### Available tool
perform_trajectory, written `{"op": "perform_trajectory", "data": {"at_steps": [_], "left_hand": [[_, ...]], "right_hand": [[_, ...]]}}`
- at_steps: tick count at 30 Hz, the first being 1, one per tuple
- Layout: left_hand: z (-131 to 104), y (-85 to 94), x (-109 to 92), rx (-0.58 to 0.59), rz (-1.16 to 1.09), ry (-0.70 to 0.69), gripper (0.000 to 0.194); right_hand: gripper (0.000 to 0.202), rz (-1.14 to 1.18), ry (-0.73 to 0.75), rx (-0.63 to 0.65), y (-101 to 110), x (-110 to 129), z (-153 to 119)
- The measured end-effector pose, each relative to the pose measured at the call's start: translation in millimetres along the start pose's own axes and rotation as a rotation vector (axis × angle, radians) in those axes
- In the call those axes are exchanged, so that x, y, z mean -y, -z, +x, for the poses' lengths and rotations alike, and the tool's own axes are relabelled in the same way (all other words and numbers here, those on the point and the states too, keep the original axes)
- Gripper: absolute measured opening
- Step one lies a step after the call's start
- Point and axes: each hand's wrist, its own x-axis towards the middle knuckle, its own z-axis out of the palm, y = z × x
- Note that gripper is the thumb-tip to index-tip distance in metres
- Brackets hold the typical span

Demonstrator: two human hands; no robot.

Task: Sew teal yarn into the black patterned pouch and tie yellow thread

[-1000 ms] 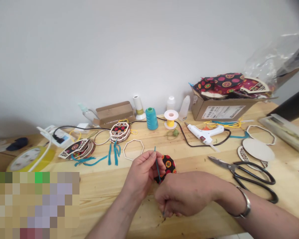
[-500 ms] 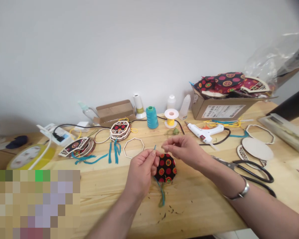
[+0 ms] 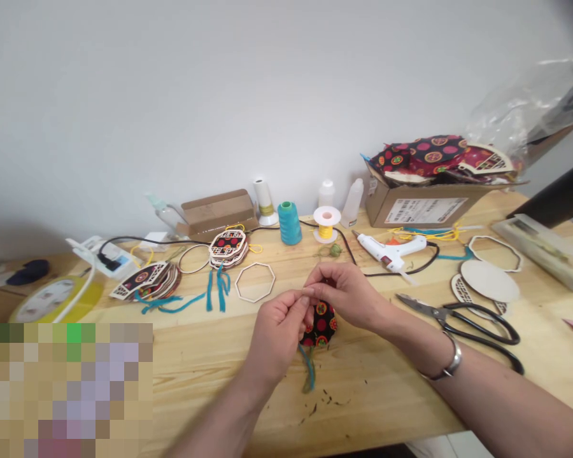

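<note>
My left hand (image 3: 277, 331) is closed in a pinch on a teal cord (image 3: 309, 367); the cord's tail hangs below the fingers beside an olive-green strand. At the pinch, my right hand (image 3: 347, 296) meets the left, its thumb and fingertips pressed together. What the right fingertips hold is hidden. Just under both hands lies a rounded piece of black fabric (image 3: 321, 326) with red and orange flower patterns, partly covered by the fingers. Dark scraps (image 3: 315, 407) are scattered on the wood in front of it.
Black-handled scissors (image 3: 458, 318) lie right of my right hand. Behind them are a white glue gun (image 3: 391, 253) and a cardboard box (image 3: 420, 205) of fabric pieces. A teal thread cone (image 3: 289, 224) and a yellow spool (image 3: 326, 224) stand at the back. An octagonal wooden frame (image 3: 239, 294) lies left.
My right hand has moved left and down, and its fingertips now touch those of my left hand. The cord tip that stuck up from the left pinch is now covered.
</note>
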Motion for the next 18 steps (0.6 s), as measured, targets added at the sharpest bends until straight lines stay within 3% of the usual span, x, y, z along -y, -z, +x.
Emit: {"op": "perform_trajectory", "data": {"at_steps": [7, 18], "left_hand": [[1.9, 0.9, -4.5, 0.086, -0.359, 0.129, 0.019], [3.4, 1.4, -6.1, 0.105, -0.395, 0.176, 0.018]], "right_hand": [[0.019, 0.069, -0.044, 0.053, 0.9, 2.1, 0.5], [0.018, 0.106, -0.052, 0.01, 1.4, 0.7, 3.4]]}}
